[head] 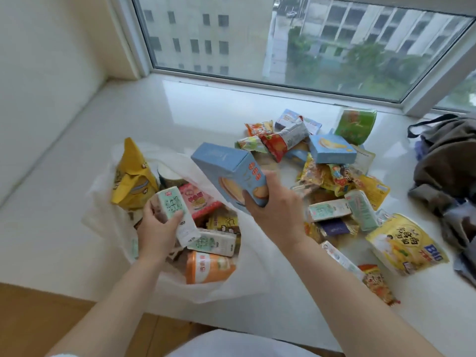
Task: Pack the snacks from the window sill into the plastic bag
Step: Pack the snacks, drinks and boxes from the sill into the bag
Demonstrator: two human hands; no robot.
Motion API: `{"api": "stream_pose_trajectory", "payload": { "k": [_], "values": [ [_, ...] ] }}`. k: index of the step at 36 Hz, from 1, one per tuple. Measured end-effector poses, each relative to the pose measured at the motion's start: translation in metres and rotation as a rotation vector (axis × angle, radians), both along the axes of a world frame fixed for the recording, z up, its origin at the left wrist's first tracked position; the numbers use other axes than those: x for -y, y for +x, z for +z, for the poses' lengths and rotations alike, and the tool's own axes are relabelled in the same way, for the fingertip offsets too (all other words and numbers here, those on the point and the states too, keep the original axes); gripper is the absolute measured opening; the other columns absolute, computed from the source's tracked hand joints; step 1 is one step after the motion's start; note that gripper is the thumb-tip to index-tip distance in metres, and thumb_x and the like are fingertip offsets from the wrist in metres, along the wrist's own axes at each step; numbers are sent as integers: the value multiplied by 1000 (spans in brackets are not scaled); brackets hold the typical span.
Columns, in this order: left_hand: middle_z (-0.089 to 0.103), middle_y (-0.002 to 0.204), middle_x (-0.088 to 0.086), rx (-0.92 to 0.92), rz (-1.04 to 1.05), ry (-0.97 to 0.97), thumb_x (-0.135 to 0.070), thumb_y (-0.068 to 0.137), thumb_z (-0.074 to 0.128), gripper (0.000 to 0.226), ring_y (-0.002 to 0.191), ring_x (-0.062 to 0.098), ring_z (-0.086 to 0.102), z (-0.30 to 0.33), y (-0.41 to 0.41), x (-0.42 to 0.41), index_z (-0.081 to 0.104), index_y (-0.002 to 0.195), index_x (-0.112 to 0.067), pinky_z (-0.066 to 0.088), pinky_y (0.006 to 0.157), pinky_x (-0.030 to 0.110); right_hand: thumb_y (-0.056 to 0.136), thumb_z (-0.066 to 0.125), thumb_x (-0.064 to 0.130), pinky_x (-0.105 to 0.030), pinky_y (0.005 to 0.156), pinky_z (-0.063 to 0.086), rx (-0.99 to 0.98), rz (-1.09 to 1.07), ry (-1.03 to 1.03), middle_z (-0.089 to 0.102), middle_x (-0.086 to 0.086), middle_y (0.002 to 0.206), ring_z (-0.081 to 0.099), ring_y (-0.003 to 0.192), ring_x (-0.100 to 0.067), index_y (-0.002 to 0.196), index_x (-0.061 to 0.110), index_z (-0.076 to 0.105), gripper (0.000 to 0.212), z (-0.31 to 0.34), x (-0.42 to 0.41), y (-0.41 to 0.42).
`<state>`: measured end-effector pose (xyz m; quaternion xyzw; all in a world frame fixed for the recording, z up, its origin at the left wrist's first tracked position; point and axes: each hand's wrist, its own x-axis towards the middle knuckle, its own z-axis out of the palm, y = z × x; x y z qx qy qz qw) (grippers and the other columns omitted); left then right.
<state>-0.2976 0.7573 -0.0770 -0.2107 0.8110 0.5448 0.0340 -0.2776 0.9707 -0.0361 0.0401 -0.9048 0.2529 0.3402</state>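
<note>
A white plastic bag lies open on the white window sill, left of centre. Inside it are a yellow chip bag, a pink packet, a second milk carton and an orange cup. My left hand grips a pale green milk carton over the bag's mouth. My right hand holds a light blue biscuit box tilted above the bag's right side. A pile of several snacks lies on the sill to the right.
Another blue box and a green packet sit at the back of the pile, a yellow packet at its right front. Dark clothes and a bag lie at the far right. The window glass stands behind; wooden floor lies below the sill edge.
</note>
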Motion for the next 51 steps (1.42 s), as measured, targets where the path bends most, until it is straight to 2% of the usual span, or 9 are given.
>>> {"api": "stream_pose_trajectory", "payload": {
  "k": [4,13,30,36,38,42,45,49,51],
  "values": [
    [57,127,3,137,-30,-84,-21,88,65,65,109,26,59,-10,-9,30,30,143,-17,40,52,18,67,73,23,-20,50,40,81,147,-22,68,-4,79,59,61,-17,96,13,53,36,-21,35,-7],
    [50,139,9,282,-190,-195,-28,86,66,72,122,31,52,-43,-41,65,27,146,-19,43,99,40,63,79,20,-24,36,39,315,98,70,66,-2,65,58,43,-25,88,8,56,36,-79,65,-12],
    [64,123,7,421,-396,-142,-33,95,52,45,103,25,65,-69,-74,53,44,136,-18,52,88,36,45,89,9,-23,27,35,424,-175,493,57,-3,56,52,35,-24,91,13,45,64,-88,11,-15],
    [52,136,6,385,-405,-200,-25,99,46,46,115,26,58,-70,-66,34,35,143,-14,45,65,18,45,90,12,-26,30,39,460,-397,330,60,-9,56,56,39,-28,96,7,60,59,-91,24,-29],
    [52,134,7,307,-451,-298,-27,96,50,42,113,27,57,-73,-68,35,43,137,-17,51,78,30,44,90,12,-29,32,43,512,-359,255,62,-9,63,59,45,-29,102,13,53,69,-101,41,-27],
    [50,136,10,229,-510,-381,-32,97,46,43,123,26,47,-74,-66,35,46,135,-12,42,97,37,46,92,19,-43,70,59,539,-162,108,66,-15,106,67,95,-33,116,11,47,83,-123,69,-18],
    [28,154,5,199,-522,-326,-36,101,35,52,142,21,24,-74,-57,28,30,147,-11,22,114,36,59,87,20,-46,93,51,667,-132,119,53,-19,131,52,123,-36,130,5,42,86,-128,81,-22],
    [27,154,2,32,-498,-320,-37,100,34,51,142,18,21,-77,-45,23,31,147,-18,19,115,35,98,46,20,-32,116,14,1023,19,32,-1,-2,160,-4,147,-18,151,14,11,64,-119,89,-33],
    [31,150,2,-98,-545,-374,-34,98,42,47,139,19,24,-72,-41,18,37,144,-23,23,113,36,96,47,13,-36,116,20,999,107,37,10,-3,159,8,147,-21,148,12,25,56,-113,80,-32]
  ]
}}
